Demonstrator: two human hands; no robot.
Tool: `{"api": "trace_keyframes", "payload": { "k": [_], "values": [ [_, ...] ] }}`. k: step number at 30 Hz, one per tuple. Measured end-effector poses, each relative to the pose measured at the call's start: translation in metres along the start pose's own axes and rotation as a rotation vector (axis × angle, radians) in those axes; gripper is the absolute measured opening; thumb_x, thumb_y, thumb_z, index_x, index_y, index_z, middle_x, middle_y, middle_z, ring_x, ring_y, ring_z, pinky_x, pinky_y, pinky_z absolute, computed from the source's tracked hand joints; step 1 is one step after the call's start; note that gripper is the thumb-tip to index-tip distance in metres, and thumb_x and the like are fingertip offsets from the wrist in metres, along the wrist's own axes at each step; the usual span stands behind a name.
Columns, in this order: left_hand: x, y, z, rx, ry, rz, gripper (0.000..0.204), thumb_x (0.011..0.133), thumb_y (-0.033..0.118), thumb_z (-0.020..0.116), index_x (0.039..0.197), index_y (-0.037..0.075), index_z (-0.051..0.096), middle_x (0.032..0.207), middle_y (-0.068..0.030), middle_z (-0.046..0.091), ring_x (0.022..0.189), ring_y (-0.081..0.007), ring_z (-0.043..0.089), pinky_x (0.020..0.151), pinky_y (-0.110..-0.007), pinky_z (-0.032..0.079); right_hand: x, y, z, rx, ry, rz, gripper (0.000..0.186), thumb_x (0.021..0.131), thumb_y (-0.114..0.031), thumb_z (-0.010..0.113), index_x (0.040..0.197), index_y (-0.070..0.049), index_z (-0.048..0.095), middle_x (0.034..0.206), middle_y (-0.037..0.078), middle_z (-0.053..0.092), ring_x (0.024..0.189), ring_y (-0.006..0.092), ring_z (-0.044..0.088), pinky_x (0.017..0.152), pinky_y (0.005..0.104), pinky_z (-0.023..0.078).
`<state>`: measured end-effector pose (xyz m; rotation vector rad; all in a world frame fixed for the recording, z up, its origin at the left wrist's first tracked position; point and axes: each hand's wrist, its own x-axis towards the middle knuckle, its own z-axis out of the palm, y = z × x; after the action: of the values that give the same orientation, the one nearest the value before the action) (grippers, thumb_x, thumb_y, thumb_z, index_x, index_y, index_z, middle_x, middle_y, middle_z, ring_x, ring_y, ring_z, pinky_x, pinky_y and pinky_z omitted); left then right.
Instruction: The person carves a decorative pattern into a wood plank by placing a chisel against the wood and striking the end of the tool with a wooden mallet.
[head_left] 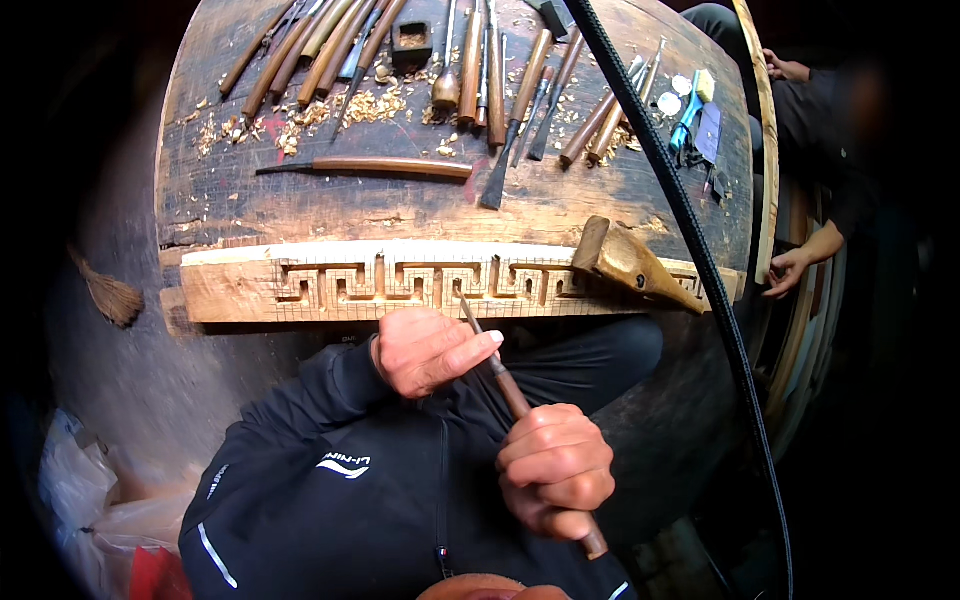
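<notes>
A long pale wooden strip (230,293) runs along the bench's near edge, its face cut with a square meander pattern over a pencilled grid. My right hand (557,470) is wrapped round the brown wooden handle of a chisel (511,393), and the butt of the handle sticks out below the fist. Closer to the tip, my left hand (425,352) is closed, with thumb and fingers against the chisel's shank. The narrow steel tip meets the strip near the middle of its pattern. A wooden mallet (632,262) lies across the strip's right part.
Several wood-handled chisels (330,45) lie across the far side of the worn bench (230,215) among shavings (345,110). One long chisel (390,167) lies crosswise behind the strip. A black braided cable (680,190) hangs across the right. Another person's hand (790,270) holds a long board (765,150).
</notes>
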<state>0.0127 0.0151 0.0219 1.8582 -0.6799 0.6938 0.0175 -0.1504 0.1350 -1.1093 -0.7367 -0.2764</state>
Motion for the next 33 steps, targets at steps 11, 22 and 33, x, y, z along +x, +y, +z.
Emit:
{"api": "trace_keyframes", "payload": {
  "k": [11,22,33],
  "values": [
    [-0.001,-0.004,0.010,0.081,-0.018,0.004,0.050,0.089,0.012,0.076,0.137,0.000,0.074,0.096,-0.0103,0.077,0.070,-0.0202,0.073,0.055,-0.033,0.055,0.008,-0.009,-0.030,-0.203,-0.626,0.053,0.045,0.117,-0.035,0.064,0.090,0.000,0.056,0.096,0.028,0.078,0.090,0.0409,0.084,0.085,0.0589,0.071],
    [0.005,-0.004,0.030,0.164,-0.008,0.103,0.041,0.092,0.013,0.078,0.130,-0.002,0.075,0.096,-0.0109,0.079,0.066,-0.0186,0.070,0.055,-0.031,0.052,-0.064,-0.037,-0.072,-0.763,-0.003,0.444,0.063,0.115,-0.047,0.062,0.127,0.014,0.072,0.088,0.027,0.078,0.067,0.0288,0.075,0.064,0.0363,0.062],
    [0.003,-0.004,0.031,0.312,-0.103,0.104,0.046,0.086,0.018,0.074,0.129,0.003,0.082,0.075,0.0031,0.059,0.058,-0.0109,0.055,0.051,-0.030,0.043,-0.054,-0.045,-0.074,-0.790,-0.384,0.419,0.041,0.082,0.001,0.082,0.123,0.003,0.082,0.109,0.028,0.080,0.080,0.0365,0.081,0.072,0.0366,0.064]
  ]
}}
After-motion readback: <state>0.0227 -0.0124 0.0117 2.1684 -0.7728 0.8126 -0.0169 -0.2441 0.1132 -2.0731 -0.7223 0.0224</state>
